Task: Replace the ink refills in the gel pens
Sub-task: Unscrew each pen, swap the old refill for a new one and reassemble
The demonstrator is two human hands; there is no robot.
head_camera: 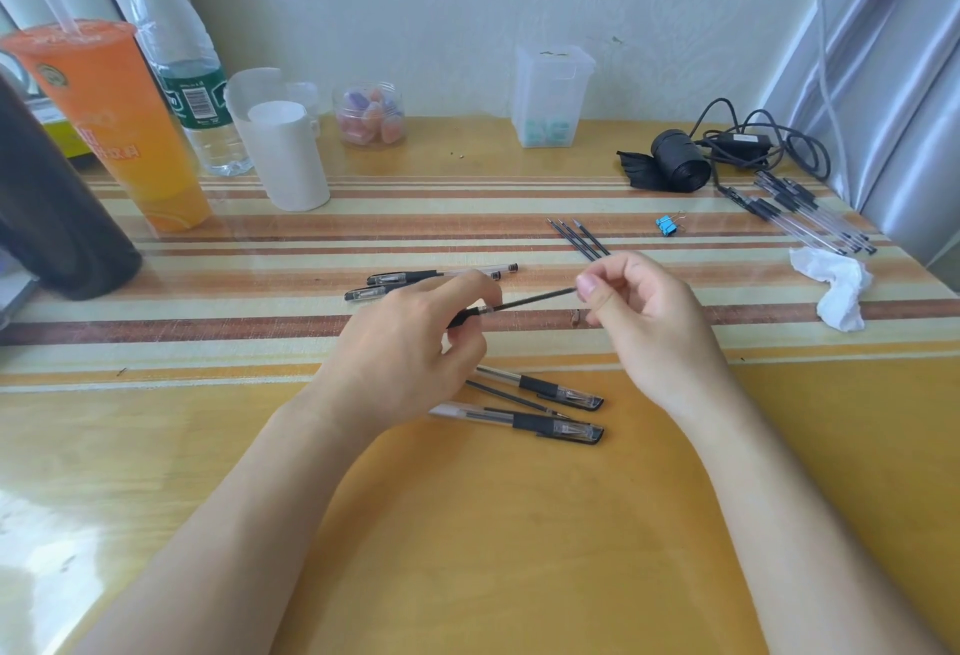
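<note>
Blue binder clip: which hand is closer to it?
Right. The right hand is just in front of the blue binder clip, slightly to its left; the left hand lies much farther left.

1. Location type: a desk in a home or living room, used as a study surface.
2. Surface: a wooden desk top [519,524] carries a striped mat [467,239] and stands against a pale textured wall [415,5].
3. Window side: a light curtain [883,57] hangs at the right edge.
4. Personal items at the rear: an orange drink cup [109,124] with a straw, a water bottle [192,83], a white paper roll [283,161], a clear jar [370,114] of coloured pieces, a clear plastic box [550,98].
5. Household items at the right: a roll of black bags [680,161], a power adapter with cable [743,140], a crumpled tissue [836,291].
6. Stationery: gel pens [810,218], loose ink refills [582,239], a blue binder clip [666,226].
</note>
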